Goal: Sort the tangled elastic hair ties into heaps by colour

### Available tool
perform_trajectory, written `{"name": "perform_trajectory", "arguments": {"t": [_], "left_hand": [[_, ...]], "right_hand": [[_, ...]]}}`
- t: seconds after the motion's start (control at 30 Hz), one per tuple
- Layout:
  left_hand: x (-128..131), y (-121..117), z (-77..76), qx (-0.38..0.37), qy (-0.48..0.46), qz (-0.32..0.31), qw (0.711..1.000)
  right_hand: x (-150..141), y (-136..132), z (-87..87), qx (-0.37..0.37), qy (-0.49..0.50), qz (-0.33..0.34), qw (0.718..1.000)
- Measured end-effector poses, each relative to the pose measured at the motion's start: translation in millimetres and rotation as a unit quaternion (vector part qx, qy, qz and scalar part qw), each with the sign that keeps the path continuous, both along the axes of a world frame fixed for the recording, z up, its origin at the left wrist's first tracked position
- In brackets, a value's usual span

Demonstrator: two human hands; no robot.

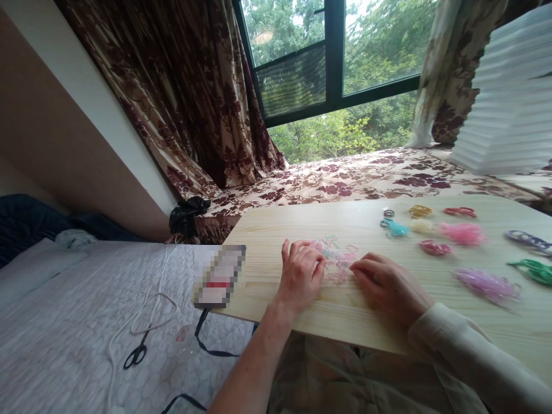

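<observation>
A loose heap of thin pink and clear elastic bands point(334, 256) lies on the pale wooden board point(302, 224). My left hand point(301, 276) rests at the heap's left side, fingers curled down onto the bands. My right hand point(386, 282) sits at the heap's right side, fingers bent and pressed together at the bands' edge. What either hand pinches is too small to see.
Sorted small piles lie further right: teal point(394, 229), yellow point(420, 211), red point(460, 212), bright pink point(463, 233), lilac point(487, 284), green point(535, 269). Black scissors point(137, 353) and a white cord point(146, 305) lie on the bed to the left.
</observation>
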State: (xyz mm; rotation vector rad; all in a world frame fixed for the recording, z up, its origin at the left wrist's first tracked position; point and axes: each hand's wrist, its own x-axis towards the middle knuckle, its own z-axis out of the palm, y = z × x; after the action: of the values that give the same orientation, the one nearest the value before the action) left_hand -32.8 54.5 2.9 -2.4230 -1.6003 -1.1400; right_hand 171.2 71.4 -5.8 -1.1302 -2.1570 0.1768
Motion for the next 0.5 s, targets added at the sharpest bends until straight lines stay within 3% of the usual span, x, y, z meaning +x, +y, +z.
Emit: {"name": "perform_trajectory", "arguments": {"t": [0.5], "left_hand": [[-1.0, 3.3, -4.4, 0.024, -0.024, -0.001, 0.999]], "right_hand": [[-1.1, -1.4, 1.9, -0.01, -0.002, -0.001, 1.0]]}}
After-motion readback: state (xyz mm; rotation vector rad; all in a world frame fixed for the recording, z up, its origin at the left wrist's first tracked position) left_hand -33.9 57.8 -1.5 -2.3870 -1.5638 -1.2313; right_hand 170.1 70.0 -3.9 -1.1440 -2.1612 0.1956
